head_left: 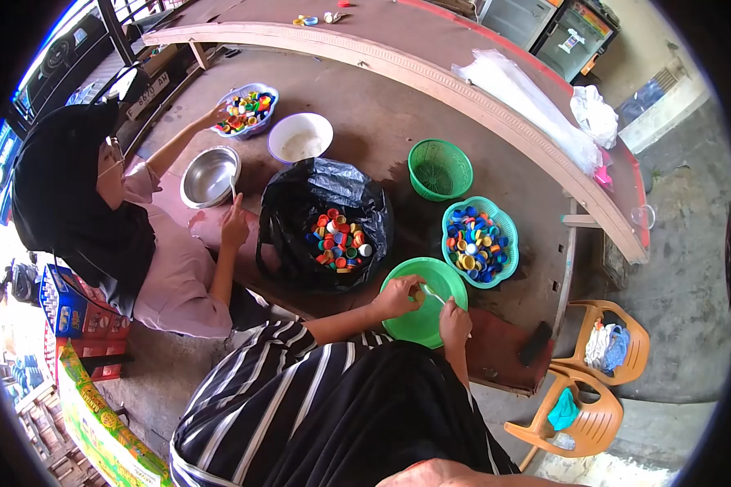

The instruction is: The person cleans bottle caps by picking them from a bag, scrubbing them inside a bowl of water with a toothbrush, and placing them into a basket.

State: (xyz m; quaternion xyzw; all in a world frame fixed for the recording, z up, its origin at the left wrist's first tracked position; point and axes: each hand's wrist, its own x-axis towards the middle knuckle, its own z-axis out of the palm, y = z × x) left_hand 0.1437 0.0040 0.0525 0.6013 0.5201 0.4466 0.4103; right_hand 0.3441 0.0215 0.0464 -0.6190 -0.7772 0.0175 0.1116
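Over a green basin (410,327), a person's left hand (398,298) pinches a small yellowish cap (419,297); the right hand (455,323) grips a slim pale tool (436,296) that, pressed too hard, could skid into the left.

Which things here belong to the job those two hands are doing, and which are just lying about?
Likely part of the job:
slender tool in the right hand
green bowl below
black bag of caps
pale green basket of caps

Probably just lying about:
white plastic bag
orange chairs
clear plastic sheeting
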